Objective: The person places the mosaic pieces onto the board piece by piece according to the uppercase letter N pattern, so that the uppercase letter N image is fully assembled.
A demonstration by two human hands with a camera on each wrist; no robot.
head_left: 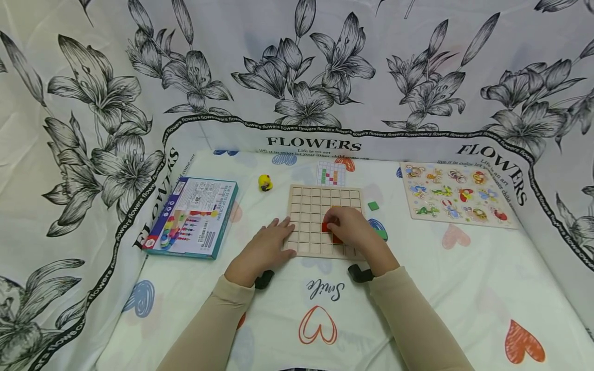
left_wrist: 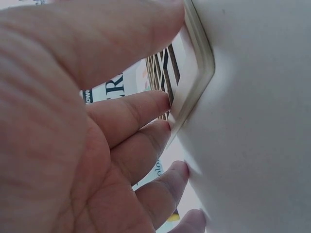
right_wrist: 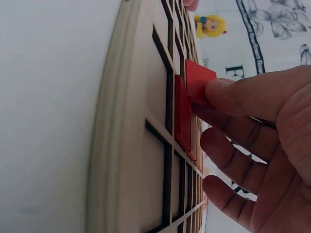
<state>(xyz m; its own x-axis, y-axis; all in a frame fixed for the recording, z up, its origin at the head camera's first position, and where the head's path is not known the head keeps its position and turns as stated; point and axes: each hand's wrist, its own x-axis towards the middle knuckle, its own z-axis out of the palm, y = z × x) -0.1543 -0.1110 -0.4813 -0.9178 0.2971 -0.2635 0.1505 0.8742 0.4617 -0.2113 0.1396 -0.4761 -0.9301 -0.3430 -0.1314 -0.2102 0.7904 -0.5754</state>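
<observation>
A wooden grid board (head_left: pixel 303 207) with square compartments lies flat in the middle of the head view. My right hand (head_left: pixel 356 231) pinches a red square tile (right_wrist: pixel 198 80) between thumb and fingertips, tilted just above the grid. Close beside it, another red tile (right_wrist: pixel 181 116) lies inside a compartment near the board's front edge. At the board's left edge rests my left hand (head_left: pixel 268 246). Its fingers (left_wrist: pixel 141 109) are loosely extended and touch the side of the wood, while the thumb reaches the front corner. Part of the grid is hidden under the right hand.
Behind the board lies a card with a coloured grid pattern (head_left: pixel 324 176). A green tile (head_left: pixel 373 205) is to its right. A yellow duck (head_left: pixel 265 182) and a boxed toy (head_left: pixel 199 221) stand left. At the right is a board of insect pictures (head_left: pixel 457 196).
</observation>
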